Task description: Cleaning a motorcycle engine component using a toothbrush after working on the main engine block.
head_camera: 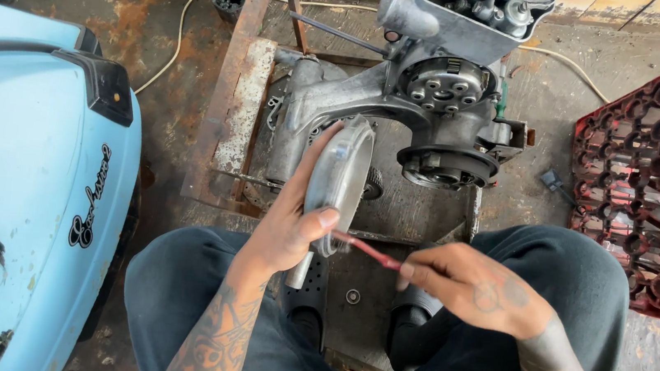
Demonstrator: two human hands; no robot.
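Observation:
My left hand (286, 220) grips a round grey metal engine cover (339, 174), held on edge in front of me. A thin red tool (366, 248) is pinched in my right hand (474, 288), its tip touching the cover's lower rim. Just beyond the cover stands a grey scooter engine (431, 98) on a rusty metal frame (235, 84), with a round hub and an open circular housing facing me. My knees in dark trousers frame the bottom of the view.
A light blue scooter body panel (25, 176) fills the left side. A red plastic crate (653, 181) stands at the right. A white cable (177, 35) runs over the stained concrete floor. A small washer (352, 296) lies between my feet.

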